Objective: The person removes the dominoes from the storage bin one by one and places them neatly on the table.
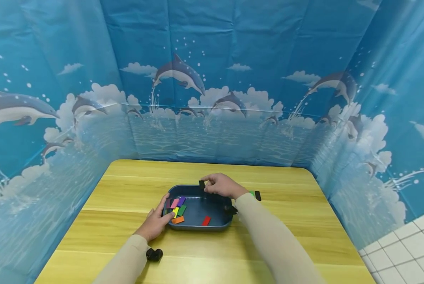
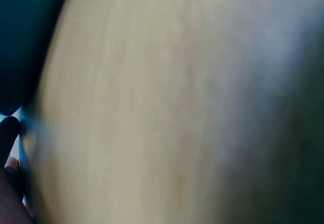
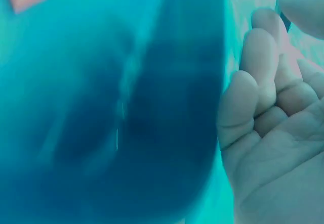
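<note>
Right hand (image 1: 223,185) pinches black block (image 1: 202,184) at tray's far rim.
Left hand (image 1: 155,221), thumb and fingers spread, rests on the left rim of the tray (image 1: 194,215), beside clustered coloured blocks (image 1: 181,210); red block (image 1: 206,221) lies inside, near side.

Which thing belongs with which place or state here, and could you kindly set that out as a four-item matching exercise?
Things:
1. Left hand
2. Right hand
3. Red block
4. Tray

Places or states:
A. Inside, to the right of the orange block
B. Standing on the table
C. Pinching a black block
D. At the left end of the rim

Pairs: 1-D, 2-C, 3-A, 4-B
</note>
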The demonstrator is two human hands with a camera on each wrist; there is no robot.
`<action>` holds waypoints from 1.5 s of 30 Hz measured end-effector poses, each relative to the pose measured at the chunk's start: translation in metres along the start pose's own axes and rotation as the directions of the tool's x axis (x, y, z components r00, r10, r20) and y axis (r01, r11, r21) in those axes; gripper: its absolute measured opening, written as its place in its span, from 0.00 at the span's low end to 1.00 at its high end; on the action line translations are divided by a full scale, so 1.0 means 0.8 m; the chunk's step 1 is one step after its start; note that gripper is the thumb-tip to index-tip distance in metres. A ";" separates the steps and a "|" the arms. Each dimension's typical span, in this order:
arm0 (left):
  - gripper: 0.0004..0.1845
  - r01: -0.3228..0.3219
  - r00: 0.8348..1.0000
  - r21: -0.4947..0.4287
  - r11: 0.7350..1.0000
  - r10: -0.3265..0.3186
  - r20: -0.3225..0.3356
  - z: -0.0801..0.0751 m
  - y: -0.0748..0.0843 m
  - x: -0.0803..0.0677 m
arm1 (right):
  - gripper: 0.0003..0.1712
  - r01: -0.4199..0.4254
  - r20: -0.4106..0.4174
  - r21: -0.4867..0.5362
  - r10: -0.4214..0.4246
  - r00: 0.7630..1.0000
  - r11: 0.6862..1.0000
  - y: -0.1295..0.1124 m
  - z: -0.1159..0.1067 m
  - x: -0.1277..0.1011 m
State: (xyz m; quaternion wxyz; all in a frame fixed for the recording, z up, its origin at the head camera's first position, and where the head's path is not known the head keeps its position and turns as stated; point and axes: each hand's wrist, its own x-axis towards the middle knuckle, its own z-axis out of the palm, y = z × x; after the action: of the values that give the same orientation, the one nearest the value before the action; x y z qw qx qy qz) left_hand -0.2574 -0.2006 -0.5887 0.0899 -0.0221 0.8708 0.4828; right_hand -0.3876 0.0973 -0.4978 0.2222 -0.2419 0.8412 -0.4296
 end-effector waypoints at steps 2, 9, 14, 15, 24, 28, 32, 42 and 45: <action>0.42 0.005 1.000 0.005 1.000 -0.005 0.002 0.000 -0.001 0.001 | 0.33 -0.023 -0.063 -0.013 0.022 0.998 1.000 0.016 -0.023 -0.015; 0.41 0.000 1.000 0.009 1.000 0.000 0.005 -0.003 -0.001 0.003 | 0.35 -0.171 -0.222 0.018 0.170 0.960 0.985 0.094 -0.094 -0.075; 0.41 0.013 1.000 0.022 1.000 -0.013 0.003 -0.007 0.002 -0.001 | 0.35 -0.278 -0.301 0.002 0.266 0.916 0.961 0.148 -0.119 -0.110; 0.41 0.013 1.000 0.025 1.000 -0.013 0.003 -0.008 0.003 -0.002 | 0.35 -0.294 -0.312 -0.004 0.278 0.908 0.956 0.156 -0.121 -0.116; 0.42 0.022 0.999 0.015 1.000 -0.022 0.025 -0.010 0.005 -0.006 | 0.35 -0.390 -0.312 -0.086 0.347 0.885 0.917 0.197 -0.120 -0.145; 0.42 0.036 0.999 0.013 0.999 -0.036 0.034 -0.010 0.002 -0.006 | 0.34 -0.383 -0.303 -0.150 0.327 0.895 0.911 0.201 -0.117 -0.145; 0.42 0.034 0.999 0.006 0.999 -0.035 0.040 -0.009 0.001 -0.004 | 0.33 -0.380 -0.305 -0.190 0.314 0.899 0.905 0.203 -0.116 -0.143; 0.42 0.022 0.999 0.001 1.000 -0.022 0.037 -0.003 0.011 -0.007 | 0.33 -0.371 -0.295 -0.263 0.292 0.910 0.891 0.200 -0.117 -0.150; 0.42 0.018 0.999 -0.001 1.000 -0.018 0.040 -0.002 0.012 -0.007 | 0.33 -0.371 -0.288 -0.262 0.295 0.911 0.891 0.200 -0.117 -0.152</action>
State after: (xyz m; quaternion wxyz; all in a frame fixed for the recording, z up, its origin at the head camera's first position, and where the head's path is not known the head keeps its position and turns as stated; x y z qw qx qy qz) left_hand -0.2534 -0.1970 -0.5792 0.1116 -0.0205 0.8683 0.4830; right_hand -0.3813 0.3098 -0.5609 0.1486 -0.0712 0.9478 -0.2729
